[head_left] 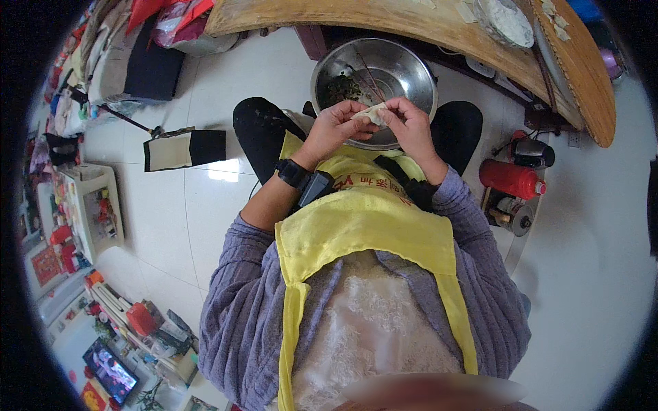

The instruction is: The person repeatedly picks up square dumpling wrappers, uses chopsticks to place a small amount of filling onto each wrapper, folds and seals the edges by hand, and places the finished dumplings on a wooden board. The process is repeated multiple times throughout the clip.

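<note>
Both my hands meet over the near side of a large stainless steel bowl [406,67], pinching one small pale piece of dough [374,114] between them. My left hand [343,123] grips its left part with thumb and fingers. At its right end, my right hand [410,122] holds it between thumb and fingertips. Inside the bowl lie a dark green chopped mixture [343,88] and a pair of thin chopsticks [369,77], whose lower ends are hidden behind my hands. Whether the dough has filling inside cannot be told.
Beyond the bowl runs a wooden table [329,14] with a bowl of white flour [506,23] and a round wooden board [581,67] bearing small dough pieces [560,28]. A red thermos [509,179] and a dark kettle [533,153] stand at right. A black box [208,148] is at left.
</note>
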Motion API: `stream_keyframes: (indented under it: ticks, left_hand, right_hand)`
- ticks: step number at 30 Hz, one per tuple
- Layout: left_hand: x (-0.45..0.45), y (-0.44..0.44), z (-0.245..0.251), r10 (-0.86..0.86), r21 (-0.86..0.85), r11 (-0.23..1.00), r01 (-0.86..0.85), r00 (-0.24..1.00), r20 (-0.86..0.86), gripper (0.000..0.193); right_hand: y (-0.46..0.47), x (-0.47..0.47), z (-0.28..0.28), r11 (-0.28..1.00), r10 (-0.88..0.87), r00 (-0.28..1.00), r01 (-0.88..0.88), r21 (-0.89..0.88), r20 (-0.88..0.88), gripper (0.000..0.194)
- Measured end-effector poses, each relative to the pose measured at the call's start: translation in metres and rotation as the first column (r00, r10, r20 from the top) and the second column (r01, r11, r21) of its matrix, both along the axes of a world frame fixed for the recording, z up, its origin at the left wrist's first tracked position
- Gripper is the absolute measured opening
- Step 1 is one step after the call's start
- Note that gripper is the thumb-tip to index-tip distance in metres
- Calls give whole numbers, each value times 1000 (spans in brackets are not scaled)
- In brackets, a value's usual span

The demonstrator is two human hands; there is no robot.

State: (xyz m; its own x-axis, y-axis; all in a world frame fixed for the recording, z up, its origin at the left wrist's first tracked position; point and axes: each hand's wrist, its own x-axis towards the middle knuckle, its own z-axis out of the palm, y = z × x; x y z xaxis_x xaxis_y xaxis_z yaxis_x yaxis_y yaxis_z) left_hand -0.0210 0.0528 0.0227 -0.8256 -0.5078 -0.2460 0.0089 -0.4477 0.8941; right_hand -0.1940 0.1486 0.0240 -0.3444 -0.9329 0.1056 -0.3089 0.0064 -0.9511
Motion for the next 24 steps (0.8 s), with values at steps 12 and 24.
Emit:
stream_keyframes:
  ticks: [12, 24]
  left_hand:
    - [0, 3, 2, 26, 80, 997, -24, 999, -24, 21]
    - [0, 3, 0, 32, -24, 999, -31, 998, 51, 17]
  right_hand:
    - [4, -9, -6, 978, 176, 924, -203, 45, 341, 21]
    - [4, -6, -1, 994, 27, 977, -49, 102, 213, 12]
